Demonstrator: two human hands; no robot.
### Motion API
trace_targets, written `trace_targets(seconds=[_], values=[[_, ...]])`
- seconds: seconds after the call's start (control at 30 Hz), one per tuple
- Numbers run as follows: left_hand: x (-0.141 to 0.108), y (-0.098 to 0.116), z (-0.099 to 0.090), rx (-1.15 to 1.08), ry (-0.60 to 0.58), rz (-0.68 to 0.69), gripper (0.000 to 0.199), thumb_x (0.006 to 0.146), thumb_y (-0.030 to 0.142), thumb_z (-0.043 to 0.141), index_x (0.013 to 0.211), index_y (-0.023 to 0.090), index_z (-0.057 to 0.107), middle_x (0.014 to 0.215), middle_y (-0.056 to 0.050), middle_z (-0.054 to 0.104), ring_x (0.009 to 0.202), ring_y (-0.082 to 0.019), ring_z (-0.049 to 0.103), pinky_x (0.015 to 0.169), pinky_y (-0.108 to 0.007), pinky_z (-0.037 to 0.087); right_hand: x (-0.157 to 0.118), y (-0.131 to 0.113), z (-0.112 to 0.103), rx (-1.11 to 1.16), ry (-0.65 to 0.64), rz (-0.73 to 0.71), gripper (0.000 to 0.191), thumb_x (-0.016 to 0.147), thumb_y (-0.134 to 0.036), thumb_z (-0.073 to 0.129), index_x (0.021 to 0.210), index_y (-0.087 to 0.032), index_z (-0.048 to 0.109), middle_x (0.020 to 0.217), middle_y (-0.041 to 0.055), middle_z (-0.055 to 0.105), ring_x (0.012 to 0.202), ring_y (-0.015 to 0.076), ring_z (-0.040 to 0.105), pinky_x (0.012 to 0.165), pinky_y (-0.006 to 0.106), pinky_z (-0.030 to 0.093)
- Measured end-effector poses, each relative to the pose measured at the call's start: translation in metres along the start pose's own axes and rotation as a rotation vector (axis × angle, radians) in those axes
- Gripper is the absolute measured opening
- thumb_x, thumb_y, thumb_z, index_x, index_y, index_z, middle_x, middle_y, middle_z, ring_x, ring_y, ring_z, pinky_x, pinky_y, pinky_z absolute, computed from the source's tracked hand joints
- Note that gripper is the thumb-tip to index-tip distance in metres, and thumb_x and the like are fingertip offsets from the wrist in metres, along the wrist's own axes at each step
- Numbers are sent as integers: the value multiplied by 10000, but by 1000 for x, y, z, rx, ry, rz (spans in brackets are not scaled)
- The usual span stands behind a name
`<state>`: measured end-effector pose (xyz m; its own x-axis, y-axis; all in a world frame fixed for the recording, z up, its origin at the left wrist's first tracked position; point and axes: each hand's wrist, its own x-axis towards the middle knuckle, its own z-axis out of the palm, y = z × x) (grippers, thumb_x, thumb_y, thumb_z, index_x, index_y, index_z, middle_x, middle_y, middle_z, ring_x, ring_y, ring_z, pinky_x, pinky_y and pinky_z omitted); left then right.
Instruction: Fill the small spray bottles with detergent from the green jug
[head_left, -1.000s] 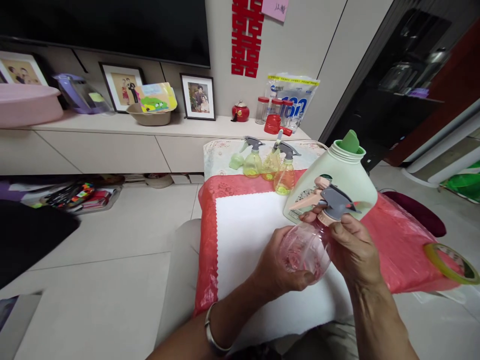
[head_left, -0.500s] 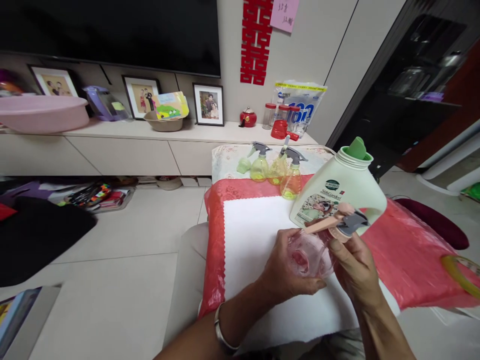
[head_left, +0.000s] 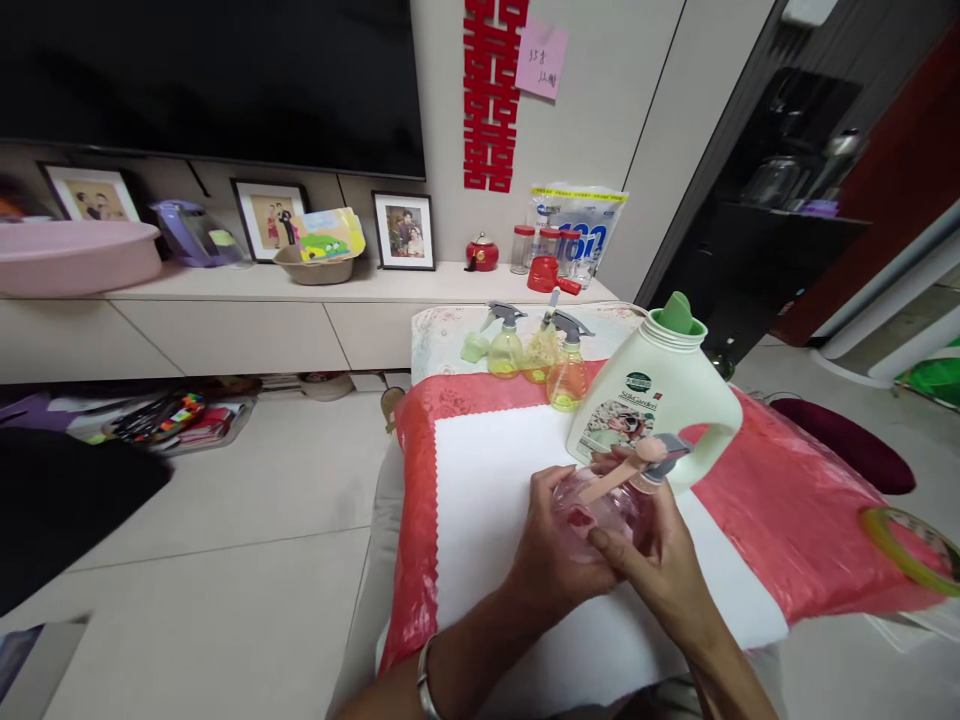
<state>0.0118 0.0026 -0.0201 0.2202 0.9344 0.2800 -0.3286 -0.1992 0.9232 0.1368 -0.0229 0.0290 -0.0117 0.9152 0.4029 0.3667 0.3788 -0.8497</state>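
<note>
Left of the pale green jug [head_left: 649, 390], the white mat [head_left: 480, 490] leaves a broad open strip, low and flat, reaching toward the person. Behind that strip, to the jug's left, three spray bottles [head_left: 568, 378] crowd together, their heads jutting over the narrow gaps. Directly in front of the jug, the pink spray bottle [head_left: 604, 515] and both hands block a low approach. Right of the jug, the red cover [head_left: 772, 500] offers a wide passage, bounded farther right by a tape roll [head_left: 874, 532]. Above the jug's mouth, an upright green piece [head_left: 677, 314] obstructs a low crossing.
</note>
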Motion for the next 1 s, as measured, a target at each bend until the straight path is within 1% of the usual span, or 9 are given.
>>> trace_targets(seconds=[0.2, 0.43, 0.5, 0.6, 0.67, 0.73, 0.83, 0.93, 1.0], values=[[-3, 8, 3, -61, 18, 53, 890, 529, 248, 869, 1243, 216, 338, 1254, -154, 544, 1080, -302, 635, 929, -451, 540, -11, 2, 2, 12, -13, 92, 750, 840, -420, 768, 1434, -226, 353, 1305, 69, 500, 1178, 161, 557, 897, 159, 550], [-8, 15, 3, -39, -135, 110, 858, 612, 222, 842, 1287, 235, 311, 1302, -158, 520, 1151, -311, 609, 984, -493, 511, -27, 4, -6, -113, 87, 67, 660, 826, -449, 753, 1337, -177, 436, 1264, 100, 519, 1132, 196, 572, 873, 206, 559], [-10, 12, -1, -28, -202, 41, 953, 580, 300, 891, 1321, 245, 294, 1331, -164, 502, 1167, -338, 596, 980, -517, 506, -33, 1, -10, -87, 90, 100, 669, 816, -434, 758, 1342, -171, 439, 1283, 110, 506, 1153, 212, 560, 906, 235, 555], [-12, 3, -9, 67, -230, -67, 1183, 441, 558, 934, 1382, 256, 284, 1394, -183, 433, 1195, -390, 555, 960, -547, 497, -42, -7, -23, 32, 127, 175, 813, 781, -456, 790, 1427, -184, 379, 1372, 126, 443, 1238, 249, 510, 1005, 299, 521], [-12, -3, -13, 177, -228, -67, 1168, 446, 658, 885, 1385, 265, 312, 1398, -181, 408, 1158, -383, 559, 901, -532, 511, -47, -12, -37, 131, 182, 204, 900, 787, -485, 797, 1489, -217, 300, 1413, 125, 408, 1256, 256, 501, 1021, 320, 517], [-13, -5, -15, 256, -226, -66, 965, 611, 649, 816, 1371, 274, 354, 1378, -163, 429, 1122, -342, 574, 866, -495, 516, -49, -14, -59, 140, 245, 181, 924, 798, -474, 799, 1515, -242, 264, 1417, 122, 409, 1237, 252, 522, 981, 305, 545], [-16, -4, -13, 317, -148, -95, 594, 864, 511, 640, 1353, 280, 395, 1351, -139, 483, 1047, -264, 601, 835, -435, 515, -42, -6, -100, -36, 389, 110, 912, 745, -430, 843, 1486, -216, 357, 1407, 133, 421, 1238, 268, 521, 946, 274, 562], [-17, -2, -9, 349, -31, -137, 477, 907, 445, 558, 1330, 268, 427, 1315, -121, 536, 963, -218, 621, 811, -397, 513, -20, 17, -142, -143, 475, 152, 900, 745, -472, 832, 1472, -230, 361, 1358, 128, 473, 1171, 273, 563, 917, 333, 570], [-17, -3, -7, 358, 9, -177, 460, 899, 447, 545, 1308, 258, 452, 1275, -111, 572, 918, -204, 634, 794, -377, 516, -2, 39, -164, -241, 521, 186, 853, 724, -547, 817, 1412, -219, 435, 1281, 111, 535, 1114, 264, 590, 928, 352, 553]])
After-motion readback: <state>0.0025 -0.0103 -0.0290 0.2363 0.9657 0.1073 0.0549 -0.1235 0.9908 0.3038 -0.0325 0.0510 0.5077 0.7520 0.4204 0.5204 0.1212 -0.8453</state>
